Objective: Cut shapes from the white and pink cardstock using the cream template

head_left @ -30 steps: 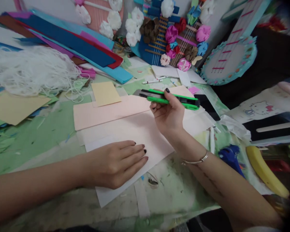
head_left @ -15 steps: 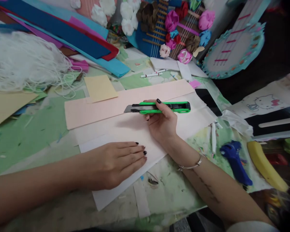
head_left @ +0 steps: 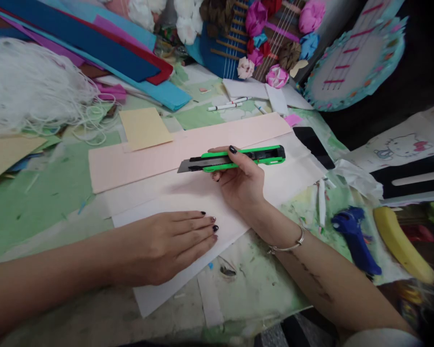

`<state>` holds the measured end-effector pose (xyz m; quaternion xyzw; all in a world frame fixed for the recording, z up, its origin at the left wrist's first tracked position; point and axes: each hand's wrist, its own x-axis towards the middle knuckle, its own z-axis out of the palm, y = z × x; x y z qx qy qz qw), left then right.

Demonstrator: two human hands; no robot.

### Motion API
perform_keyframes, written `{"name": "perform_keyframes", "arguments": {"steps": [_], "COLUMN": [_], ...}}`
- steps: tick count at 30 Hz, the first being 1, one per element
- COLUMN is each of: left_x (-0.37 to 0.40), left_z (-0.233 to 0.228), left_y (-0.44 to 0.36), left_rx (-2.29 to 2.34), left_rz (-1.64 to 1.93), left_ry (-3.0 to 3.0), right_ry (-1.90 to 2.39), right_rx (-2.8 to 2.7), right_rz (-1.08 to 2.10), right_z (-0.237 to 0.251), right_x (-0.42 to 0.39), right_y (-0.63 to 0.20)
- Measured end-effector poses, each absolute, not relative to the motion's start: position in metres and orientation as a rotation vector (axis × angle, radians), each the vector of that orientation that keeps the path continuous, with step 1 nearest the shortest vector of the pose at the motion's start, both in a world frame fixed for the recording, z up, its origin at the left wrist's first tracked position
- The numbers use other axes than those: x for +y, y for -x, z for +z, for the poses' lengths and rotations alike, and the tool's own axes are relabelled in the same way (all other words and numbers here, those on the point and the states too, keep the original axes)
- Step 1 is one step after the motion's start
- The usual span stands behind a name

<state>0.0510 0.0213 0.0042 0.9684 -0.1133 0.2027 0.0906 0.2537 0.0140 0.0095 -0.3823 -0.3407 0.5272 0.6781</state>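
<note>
One green plastic utility knife point(head_left: 235, 160) sits clamped in the right hand point(head_left: 242, 185) fingers, blade pointing left. The left hand point(head_left: 166, 246) fingers lie flat, together, on one pale pink paper sheet point(head_left: 202, 197); a second pink sheet point(head_left: 148, 156) lies beyond the knife.

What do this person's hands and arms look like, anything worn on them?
Both forearms are bare, with no sleeves over them. The nails on the left hand and the right hand are painted a dark, near-black colour. A thin silver bangle circles the right wrist. A faint dark line of marks, too small to read, runs along the right forearm. No rings or watch show.
</note>
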Motion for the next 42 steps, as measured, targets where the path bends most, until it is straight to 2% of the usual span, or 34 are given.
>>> {"name": "perform_keyframes", "arguments": {"steps": [24,33,38,42], "left_x": [0.023,0.02,0.024,0.031], "left_z": [0.002,0.001,-0.002,-0.002], "left_y": [-0.051,-0.051,-0.047,-0.044], "left_rx": [-0.318,-0.309,-0.139,-0.099], "left_rz": [0.585,0.697,0.919,0.964], "left_ry": [-2.785,-2.808,-2.883,-2.894], "right_ry": [0.808,0.822,0.825,0.895], "right_rx": [-0.777,-0.789,-0.795,-0.839], "right_rz": [1.253,1.243,1.142,0.898], "right_z": [0.012,0.012,0.015,0.027], "right_x": [0.012,0.012,0.008,0.006], "right_y": [-0.254,-0.254,-0.256,-0.267]}}
